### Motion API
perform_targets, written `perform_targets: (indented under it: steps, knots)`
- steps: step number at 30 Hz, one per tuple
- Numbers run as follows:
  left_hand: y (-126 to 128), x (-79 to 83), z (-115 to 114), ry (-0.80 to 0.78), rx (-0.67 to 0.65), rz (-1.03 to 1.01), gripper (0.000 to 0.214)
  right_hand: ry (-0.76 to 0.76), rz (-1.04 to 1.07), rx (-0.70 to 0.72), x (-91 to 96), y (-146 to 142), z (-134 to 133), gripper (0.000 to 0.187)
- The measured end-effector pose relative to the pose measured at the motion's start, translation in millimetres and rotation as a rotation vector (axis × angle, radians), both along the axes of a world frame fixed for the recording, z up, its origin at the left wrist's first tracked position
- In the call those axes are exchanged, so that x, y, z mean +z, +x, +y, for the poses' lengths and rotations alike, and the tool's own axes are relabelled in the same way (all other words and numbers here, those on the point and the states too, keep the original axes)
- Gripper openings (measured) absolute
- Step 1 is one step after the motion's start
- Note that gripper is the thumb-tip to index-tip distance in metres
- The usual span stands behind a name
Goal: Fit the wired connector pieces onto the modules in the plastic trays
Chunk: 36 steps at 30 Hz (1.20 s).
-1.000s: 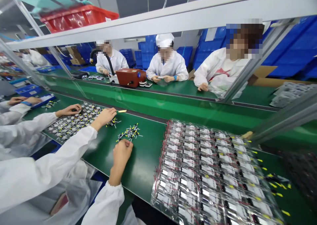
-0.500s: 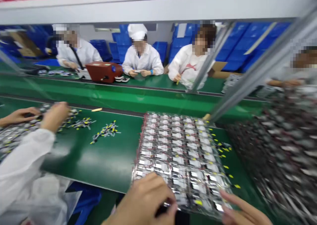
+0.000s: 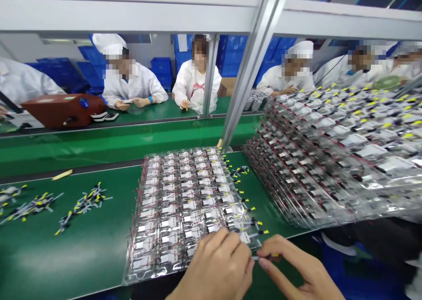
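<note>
R hand (image 3: 311, 273) pinching thin grey pc (image 3: 255, 258) nr tray (image 3: 148, 275) corner; L hand (image 3: 219, 265) curled just beside, can't tell its hold.

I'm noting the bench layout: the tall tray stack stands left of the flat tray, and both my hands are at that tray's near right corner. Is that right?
Not the side: the tray stack stands right of the flat tray, as the head view shows. Your left hand and right hand are at its near right corner.
</note>
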<state>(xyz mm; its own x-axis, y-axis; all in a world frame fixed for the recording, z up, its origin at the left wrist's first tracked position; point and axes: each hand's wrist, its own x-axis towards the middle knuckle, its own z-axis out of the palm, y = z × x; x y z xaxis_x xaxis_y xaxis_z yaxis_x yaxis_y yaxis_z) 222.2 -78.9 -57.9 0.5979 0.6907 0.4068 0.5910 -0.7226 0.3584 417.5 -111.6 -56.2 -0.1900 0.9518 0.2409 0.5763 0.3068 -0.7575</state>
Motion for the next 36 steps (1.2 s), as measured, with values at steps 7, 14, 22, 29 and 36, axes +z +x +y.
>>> perform_targets:
  steps: [7,14,22,29,36]
  knots:
    - [17.5,-16.4,26.2,-0.260,0.163,0.224,0.016,0.003,-0.032,-0.340,-27.7,32.4,1.4,0.030]
    - [25.2,-13.5,28.7,-0.313,0.152,0.285,0.022,-0.005,-0.001,-0.377,-38.9,47.1,-1.5,0.031]
    - [19.2,0.3,43.1,-0.315,-0.014,0.394,0.026,0.102,0.102,-0.386,-29.6,41.5,7.3,0.027]
    - [21.7,-1.6,61.4,-0.215,-0.008,0.551,0.046,-0.015,0.150,-0.367,-38.4,37.9,17.8,0.035]
    - [27.6,5.3,60.4,-0.266,0.004,0.588,0.039,-0.085,0.268,-0.296,-47.1,23.0,41.6,0.040]
